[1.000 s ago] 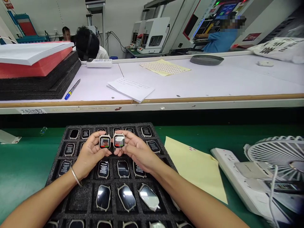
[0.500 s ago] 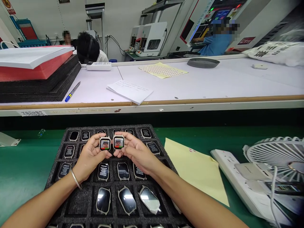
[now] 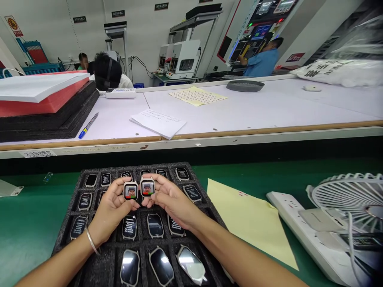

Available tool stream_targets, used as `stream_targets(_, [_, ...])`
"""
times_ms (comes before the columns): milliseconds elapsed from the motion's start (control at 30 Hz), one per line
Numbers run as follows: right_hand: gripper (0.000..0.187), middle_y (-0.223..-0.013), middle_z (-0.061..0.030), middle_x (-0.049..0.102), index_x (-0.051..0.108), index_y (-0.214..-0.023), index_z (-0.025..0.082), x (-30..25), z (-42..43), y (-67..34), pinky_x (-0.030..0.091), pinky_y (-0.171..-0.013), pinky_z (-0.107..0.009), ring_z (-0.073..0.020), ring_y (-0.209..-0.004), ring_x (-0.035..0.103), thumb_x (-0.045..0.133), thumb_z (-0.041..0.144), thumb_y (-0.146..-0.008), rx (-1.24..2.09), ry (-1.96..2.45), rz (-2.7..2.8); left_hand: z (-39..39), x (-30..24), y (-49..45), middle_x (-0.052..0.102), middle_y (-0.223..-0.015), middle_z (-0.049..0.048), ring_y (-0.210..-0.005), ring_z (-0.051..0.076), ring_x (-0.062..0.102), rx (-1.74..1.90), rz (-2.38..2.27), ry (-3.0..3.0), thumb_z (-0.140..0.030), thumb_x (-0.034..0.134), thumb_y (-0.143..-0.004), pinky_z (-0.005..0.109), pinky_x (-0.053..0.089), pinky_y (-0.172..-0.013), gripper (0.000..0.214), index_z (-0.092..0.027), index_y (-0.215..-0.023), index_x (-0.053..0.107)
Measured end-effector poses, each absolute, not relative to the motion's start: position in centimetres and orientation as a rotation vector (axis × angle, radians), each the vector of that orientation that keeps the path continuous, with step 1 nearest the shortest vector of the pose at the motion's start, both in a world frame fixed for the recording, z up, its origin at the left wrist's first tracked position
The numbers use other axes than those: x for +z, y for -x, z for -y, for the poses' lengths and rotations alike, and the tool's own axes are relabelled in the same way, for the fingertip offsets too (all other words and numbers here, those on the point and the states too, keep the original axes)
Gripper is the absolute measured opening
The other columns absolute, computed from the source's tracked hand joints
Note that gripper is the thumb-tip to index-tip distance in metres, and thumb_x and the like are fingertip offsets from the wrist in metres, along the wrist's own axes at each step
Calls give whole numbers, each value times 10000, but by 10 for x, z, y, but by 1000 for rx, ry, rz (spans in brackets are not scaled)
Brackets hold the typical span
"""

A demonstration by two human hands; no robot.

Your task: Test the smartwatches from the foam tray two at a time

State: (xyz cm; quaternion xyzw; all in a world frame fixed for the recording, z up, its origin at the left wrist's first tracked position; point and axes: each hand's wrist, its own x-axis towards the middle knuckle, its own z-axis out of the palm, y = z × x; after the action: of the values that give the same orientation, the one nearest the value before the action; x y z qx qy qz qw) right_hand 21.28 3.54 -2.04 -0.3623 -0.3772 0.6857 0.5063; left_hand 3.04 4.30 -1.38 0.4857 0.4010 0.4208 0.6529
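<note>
My left hand [image 3: 111,205] grips a strapless smartwatch [image 3: 131,191] by its edges between thumb and fingers. Right beside it, another smartwatch [image 3: 147,187] is pinched in my right hand [image 3: 172,199]. Both screens are lit and face me, each with a picture and red and green patches along its lower part. Below my hands lies a black foam tray [image 3: 98,265], its compartments holding several more watch bodies. Some of these show white text, such as the watch [image 3: 129,227] under my left hand; others are dark, like the watch [image 3: 161,265] near the front. My hands hide some compartments.
A yellow sheet [image 3: 248,219], a white power strip [image 3: 302,231] and a white fan [image 3: 353,199] lie to the right on the green mat. On the shelf ahead are stacked foam sheets [image 3: 44,123], a pen [image 3: 89,125] and papers [image 3: 158,122]. Co-workers are farther back.
The view has tipped upward slightly, so everything sits a little lower in the picture. Both hands still hold the two watches side by side. The pictures on their screens have shifted.
</note>
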Motion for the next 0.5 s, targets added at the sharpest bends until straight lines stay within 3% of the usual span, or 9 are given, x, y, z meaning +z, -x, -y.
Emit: stream_targets(500, [458, -858, 4, 680, 590, -1132, 207, -24, -36, -213, 496, -652, -275, -120, -676, 669, 608, 53, -701, 1660, 833, 903, -44, -12, -31, 677, -1014, 28, -709, 117, 667, 954, -938, -1128, -244, 784, -724, 286, 550, -726, 521, -235, -1185, 542])
